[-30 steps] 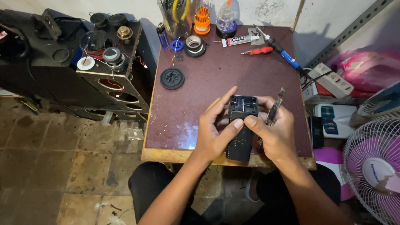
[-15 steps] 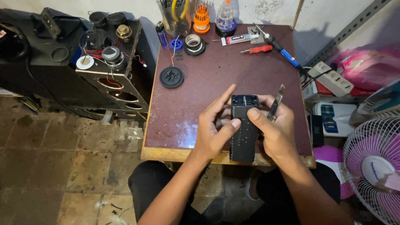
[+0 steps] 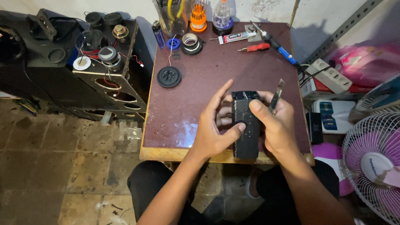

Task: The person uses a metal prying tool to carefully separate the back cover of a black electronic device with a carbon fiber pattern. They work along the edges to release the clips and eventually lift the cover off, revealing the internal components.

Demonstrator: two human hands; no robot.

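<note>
Black box [image 3: 246, 125], oblong, dark, held on end above the near edge of the table [image 3: 196, 83], which serves as landmark for all that follows. Left hand [image 3: 214, 129] wraps the box from its left side, thumb pressed across the front face, forefinger raised straight and free. Right hand [image 3: 275, 125] clasps the box from the right, thumb laid on the upper face, and also pinches a thin metal blade [image 3: 276, 95] that stands up past the knuckles; both grips are narrow and closed on the box. At the far edge of the table: glue tube [image 3: 233, 37], red screwdriver [image 3: 255, 48], blue-handled iron [image 3: 283, 50], orange bit holder [image 3: 198, 16], tape roll [image 3: 191, 41]. On the table's left part: a black round grille [image 3: 169, 76]. Left of the table: speaker cabinet [image 3: 100, 79] with loose drivers and wires. Right of the table: power strip [image 3: 331, 75] and fan [image 3: 371, 162]. Risks, as judged: the box hangs partly beyond the near edge, so a slackened grip would likely drop it to the floor rather than onto the table; the blade shares the right hand with the box, so a slip or a hard push could nick the left fingers or score the casing; the box's contents are hidden, so damage within cannot be ruled out.
</note>
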